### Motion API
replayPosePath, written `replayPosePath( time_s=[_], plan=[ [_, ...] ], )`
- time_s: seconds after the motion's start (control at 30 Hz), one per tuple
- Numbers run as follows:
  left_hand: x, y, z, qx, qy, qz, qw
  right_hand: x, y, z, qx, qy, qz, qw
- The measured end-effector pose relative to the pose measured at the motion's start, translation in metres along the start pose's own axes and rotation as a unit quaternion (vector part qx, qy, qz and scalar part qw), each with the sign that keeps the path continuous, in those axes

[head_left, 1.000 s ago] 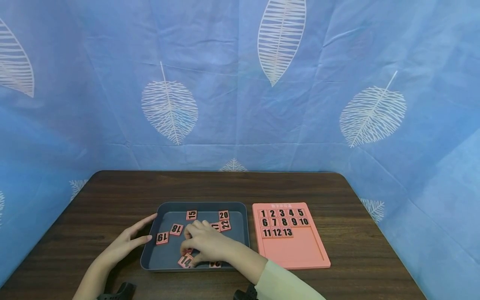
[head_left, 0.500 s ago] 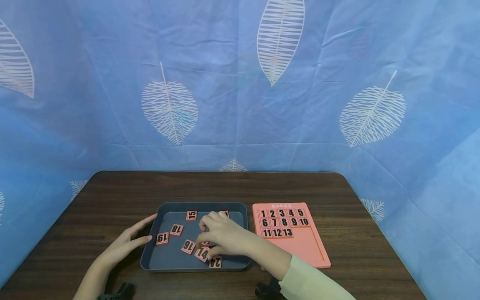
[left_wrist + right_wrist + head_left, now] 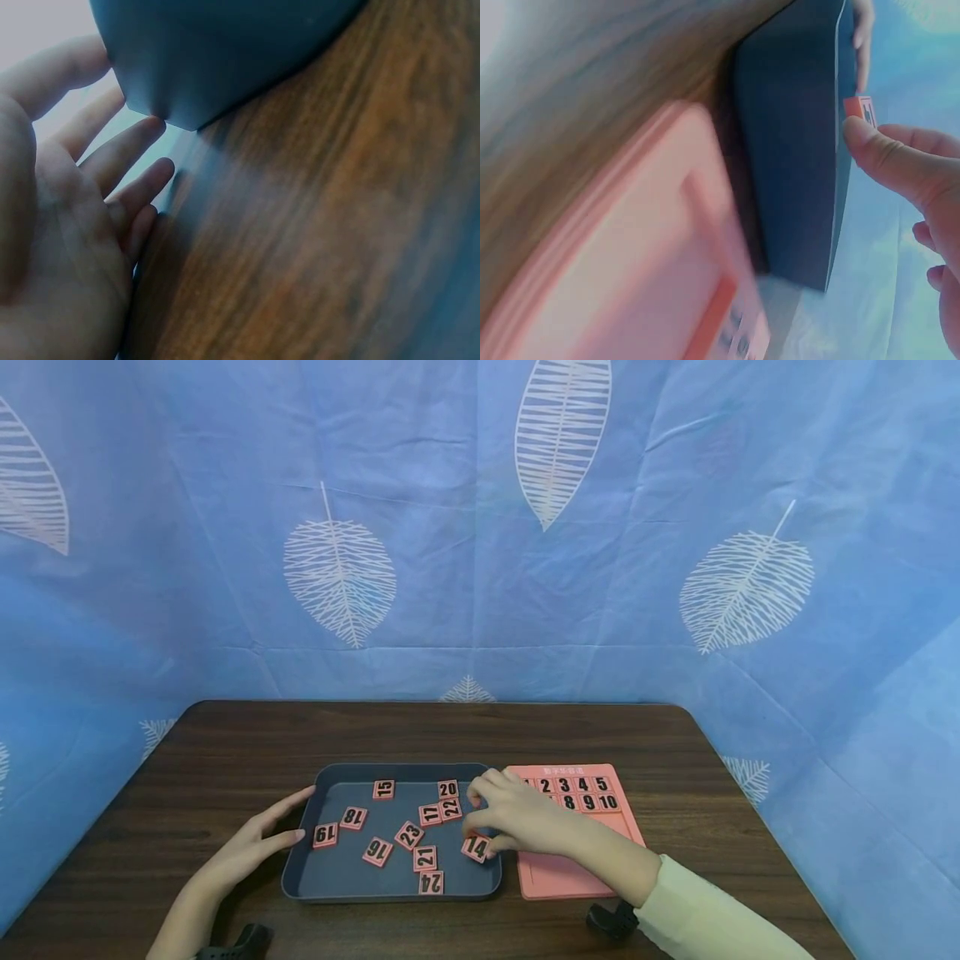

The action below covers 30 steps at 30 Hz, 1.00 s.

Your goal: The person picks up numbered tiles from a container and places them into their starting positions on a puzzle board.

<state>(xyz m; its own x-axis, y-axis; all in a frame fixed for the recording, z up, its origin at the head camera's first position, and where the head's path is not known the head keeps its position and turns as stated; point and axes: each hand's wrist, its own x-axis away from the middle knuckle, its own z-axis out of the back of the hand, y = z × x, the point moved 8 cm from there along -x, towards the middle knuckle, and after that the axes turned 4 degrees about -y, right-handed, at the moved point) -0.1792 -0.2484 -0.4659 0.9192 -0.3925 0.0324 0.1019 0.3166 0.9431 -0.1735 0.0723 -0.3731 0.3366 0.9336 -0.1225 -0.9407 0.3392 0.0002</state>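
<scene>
My right hand (image 3: 521, 817) pinches a pink number tile marked 14 (image 3: 476, 848) between thumb and fingers, over the right end of a dark grey tray (image 3: 390, 893). The right wrist view shows the tile (image 3: 860, 110) held above the tray's wall (image 3: 795, 150). At the tray's left side my left hand (image 3: 258, 841) touches the rim with straight fingers; in the left wrist view its fingertips (image 3: 155, 126) meet the tray's outer wall. Loose number tiles lie in the tray, among them 23 (image 3: 409, 835), 15 (image 3: 383, 789) and 19 (image 3: 325, 835).
A pink puzzle board (image 3: 562, 887) lies right of the tray, with rows of number tiles (image 3: 583, 785) at its top, partly behind my right forearm. Both stand on a dark wooden table (image 3: 247, 735). A blue leaf-patterned cloth (image 3: 450, 568) hangs behind.
My right hand has carried tile 14 rightward from the tray's front middle to its right end, uncovering tiles 17, 21 and 23. The left hand has stayed in place.
</scene>
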Motion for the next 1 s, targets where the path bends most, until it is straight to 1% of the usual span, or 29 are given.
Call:
replayPosePath(
  time_s=[0.17,0.43,0.6,0.87,1.0],
  plan=[
    [-0.001,0.000,0.000,0.000,-0.003,-0.005,1.0000,0.025,0.016,0.005,0.004,0.011,-0.009,0.9999],
    [-0.001,0.001,0.001,0.004,-0.004,0.007,1.0000,0.067,0.040,0.012,-0.024,0.025,-0.036,0.9987],
    [-0.001,0.001,0.001,0.002,-0.004,0.004,1.0000,0.090,0.052,0.011,-0.014,0.022,-0.051,0.9984],
    [-0.001,-0.001,0.002,-0.002,0.000,0.007,1.0000,0.116,0.067,0.007,0.020,0.024,-0.056,0.9980],
    [-0.001,-0.002,0.002,-0.003,0.000,0.007,1.0000,0.127,0.075,0.004,0.022,0.022,-0.061,0.9977]
  ],
)
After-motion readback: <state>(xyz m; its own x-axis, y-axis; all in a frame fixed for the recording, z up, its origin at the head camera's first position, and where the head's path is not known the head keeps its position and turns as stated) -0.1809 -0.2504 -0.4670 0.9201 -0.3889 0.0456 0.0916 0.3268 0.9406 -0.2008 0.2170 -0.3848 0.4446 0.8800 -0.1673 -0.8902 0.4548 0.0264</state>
